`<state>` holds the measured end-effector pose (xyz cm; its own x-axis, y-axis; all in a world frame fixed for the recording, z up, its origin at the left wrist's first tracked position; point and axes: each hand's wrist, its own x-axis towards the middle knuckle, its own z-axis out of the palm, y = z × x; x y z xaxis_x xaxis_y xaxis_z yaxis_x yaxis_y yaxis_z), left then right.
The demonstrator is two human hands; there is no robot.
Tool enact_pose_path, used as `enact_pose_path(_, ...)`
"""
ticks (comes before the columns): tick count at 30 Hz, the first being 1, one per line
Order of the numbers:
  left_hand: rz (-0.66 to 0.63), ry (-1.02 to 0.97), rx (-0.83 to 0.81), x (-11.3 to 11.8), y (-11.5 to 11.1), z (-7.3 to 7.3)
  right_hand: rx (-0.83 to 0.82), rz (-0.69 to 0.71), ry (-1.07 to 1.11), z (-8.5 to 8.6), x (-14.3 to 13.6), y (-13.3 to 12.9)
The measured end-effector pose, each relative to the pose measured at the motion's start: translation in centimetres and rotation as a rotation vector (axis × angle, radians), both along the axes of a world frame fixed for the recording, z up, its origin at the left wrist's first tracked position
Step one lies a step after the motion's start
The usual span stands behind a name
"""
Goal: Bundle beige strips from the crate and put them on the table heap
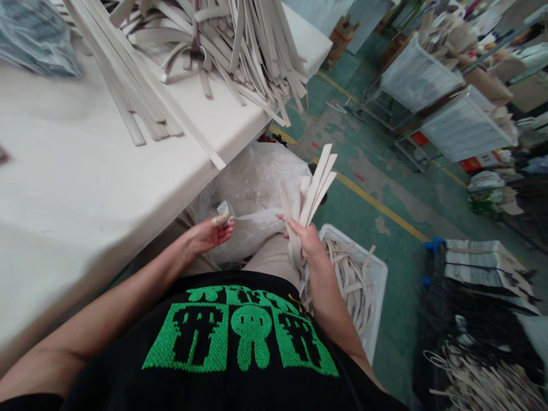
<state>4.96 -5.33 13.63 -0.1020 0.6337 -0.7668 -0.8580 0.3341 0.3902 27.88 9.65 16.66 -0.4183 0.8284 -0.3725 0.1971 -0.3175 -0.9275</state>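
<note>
My right hand (307, 238) is wrapped round a bundle of beige strips (319, 185), whose flat ends fan upward above the fist. To the left, my left hand (216, 231) has its fingers curled, with pale tape on a finger. It pinches a thin, whitish translucent strip (257, 216) that stretches across to the right hand. Behind and below this strip is a large clear plastic bag (257, 177). The lower part of the bundle hangs beside my leg.
A white-covered table (85, 182) lies at the left, bearing a heap of beige strips (252, 45). A white crate (379, 285) with strips stands at my right. Wheeled carts with white bins (422, 74) are farther right, and a dark bag with strips (483, 365) is at lower right.
</note>
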Motion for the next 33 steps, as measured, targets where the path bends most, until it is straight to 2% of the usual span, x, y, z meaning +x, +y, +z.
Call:
enact_pose_path(5, 0.166, -0.121, -0.05, 0.5, 1.5, 1.3, -0.01, 0.164, -0.098, -0.8, 3.1, -4.0)
enact_pose_path(9, 0.171, -0.123, -0.036, 1.0, 1.9, 1.8, 0.082, 0.388, -0.186, -0.1, 3.5, -6.0)
enact_pose_path(13, 0.139, -0.064, -0.009, 1.4, 1.8, 1.9, 0.233, 0.544, -0.248, 0.7, 2.3, -6.7)
enact_pose_path(17, 0.104, -0.007, 0.046, 1.6, 1.3, 1.5, 0.344, 0.566, -0.286, 0.2, 1.2, -6.6)
enact_pose_path(22, 0.063, 0.028, 0.196, 1.8, 0.9, 0.3, 0.342, 0.563, -0.309, -0.6, 0.8, -6.8)
enact_pose_path(27, 0.055, 0.077, 0.144, 2.3, 0.9, -0.9, 0.344, 0.558, -0.322, -0.5, 0.6, -7.2)
enact_pose_path(33, 0.084, 0.101, 0.183, 2.4, 1.0, -0.3, 0.31, 0.588, -0.299, -0.9, 0.9, -7.4)
